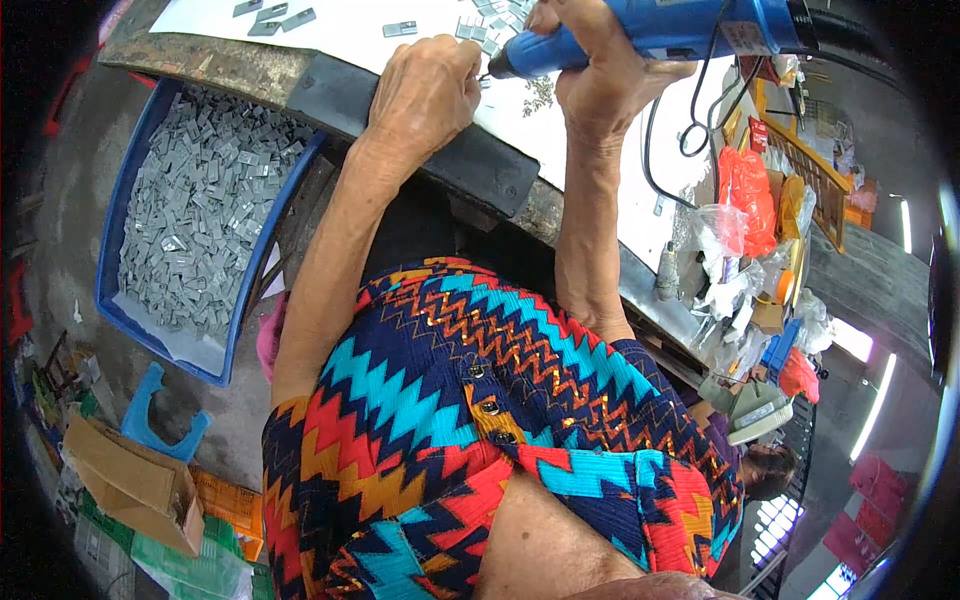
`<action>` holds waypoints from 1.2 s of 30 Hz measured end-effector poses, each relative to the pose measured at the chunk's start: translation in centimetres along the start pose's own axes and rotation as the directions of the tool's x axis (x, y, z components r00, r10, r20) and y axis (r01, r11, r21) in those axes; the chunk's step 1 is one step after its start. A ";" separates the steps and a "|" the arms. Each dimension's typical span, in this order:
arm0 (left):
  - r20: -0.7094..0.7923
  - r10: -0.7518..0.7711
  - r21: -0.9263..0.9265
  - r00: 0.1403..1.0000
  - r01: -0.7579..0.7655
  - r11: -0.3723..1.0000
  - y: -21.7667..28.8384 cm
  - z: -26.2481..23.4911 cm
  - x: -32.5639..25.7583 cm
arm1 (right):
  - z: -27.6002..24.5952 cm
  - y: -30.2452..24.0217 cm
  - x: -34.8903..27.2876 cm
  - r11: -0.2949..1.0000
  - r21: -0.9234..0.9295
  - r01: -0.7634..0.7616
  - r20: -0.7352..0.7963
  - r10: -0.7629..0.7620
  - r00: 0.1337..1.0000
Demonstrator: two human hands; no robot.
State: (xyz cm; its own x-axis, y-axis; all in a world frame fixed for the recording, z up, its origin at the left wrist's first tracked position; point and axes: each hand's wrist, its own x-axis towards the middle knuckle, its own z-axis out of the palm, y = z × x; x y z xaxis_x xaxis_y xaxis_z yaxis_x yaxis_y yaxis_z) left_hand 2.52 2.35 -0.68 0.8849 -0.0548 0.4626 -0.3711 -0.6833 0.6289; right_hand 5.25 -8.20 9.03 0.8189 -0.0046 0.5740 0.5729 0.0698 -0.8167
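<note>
My right hand [600, 75] grips a blue electric screwdriver [660, 30] held level, its tip pointing left toward my left hand [430, 90]. That hand is closed, pinching a small part at the tool's tip; the part itself is hidden by the fingers. Both hands work over a white sheet [350, 25] on the workbench, where several small grey metal plates [400, 28] lie scattered. A black cable [700, 120] hangs from the tool.
A blue crate [120, 200] full of small grey metal plates stands on the floor at the left. Plastic bags and clutter [750, 250] pile up at the bench's right end. A cardboard box [130, 480] and a blue stool [150, 410] sit lower left. Another person's head [765, 465] shows at lower right.
</note>
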 end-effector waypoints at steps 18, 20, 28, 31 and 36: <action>-0.016 -0.005 -0.037 1.000 0.004 0.999 0.0 0.2 -0.1 | -0.3 0.3 -0.4 0.993 -0.112 -0.019 0.041 0.024 0.999; -0.011 0.001 -0.018 1.000 -0.001 1.000 0.1 0.1 0.0 | -0.4 0.6 -0.4 0.996 -0.081 0.048 0.052 -0.043 0.998; -0.021 -0.005 -0.017 1.000 0.005 1.000 0.3 0.2 -0.1 | -0.3 1.0 -0.2 0.998 0.020 0.053 0.057 -0.054 0.997; -0.022 -0.009 -0.018 1.000 0.008 1.000 0.5 0.2 -0.1 | -0.4 0.7 -0.3 0.996 -0.028 0.082 0.068 -0.080 0.994; -0.015 -0.018 -0.009 1.000 0.017 1.000 0.8 0.2 0.0 | -0.2 0.5 -0.3 0.999 -0.016 0.048 0.002 -0.048 0.999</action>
State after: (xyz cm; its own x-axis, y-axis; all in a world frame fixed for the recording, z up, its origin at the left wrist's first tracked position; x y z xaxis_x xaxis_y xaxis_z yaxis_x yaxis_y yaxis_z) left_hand 2.29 1.60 -0.27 0.8868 -0.0316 0.4610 -0.3581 -0.6776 0.6424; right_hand 5.29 -8.34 8.47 0.7902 -0.0056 0.6128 0.6122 0.0539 -0.7889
